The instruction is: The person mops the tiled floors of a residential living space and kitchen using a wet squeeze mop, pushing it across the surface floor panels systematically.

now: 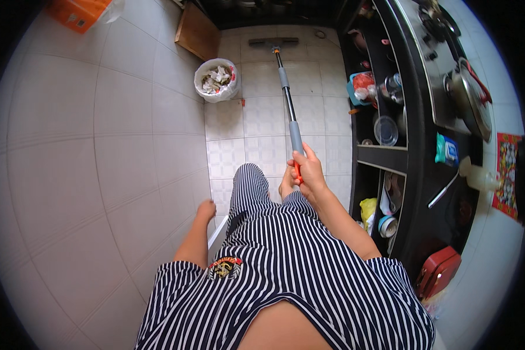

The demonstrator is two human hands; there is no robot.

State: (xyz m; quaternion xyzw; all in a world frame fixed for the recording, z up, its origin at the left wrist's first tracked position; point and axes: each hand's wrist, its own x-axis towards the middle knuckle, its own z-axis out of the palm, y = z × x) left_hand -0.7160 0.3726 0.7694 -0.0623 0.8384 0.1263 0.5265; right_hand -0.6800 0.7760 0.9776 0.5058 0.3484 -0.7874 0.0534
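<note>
My right hand (309, 170) grips the orange end of a long-handled floor scrubber or squeegee (290, 103), its pole black with grey sleeves. The pole slopes away from me to a wide, dark head (273, 42) on the tiled floor (264, 116), near the far end. My left hand (207, 209) hangs low at my left side, close to the tiled wall. Its fingers look curled, but their inner side is hidden. A white strip (218, 230) shows between that arm and my striped trousers.
A lined waste bin (200, 89) with crumpled paper stands at the left wall, before a leaning wooden board (197, 33). Along the right run black open shelves (381, 153) holding bowls and bags. Above them, the counter carries a lidded pan (470, 98) and a red case (438, 272).
</note>
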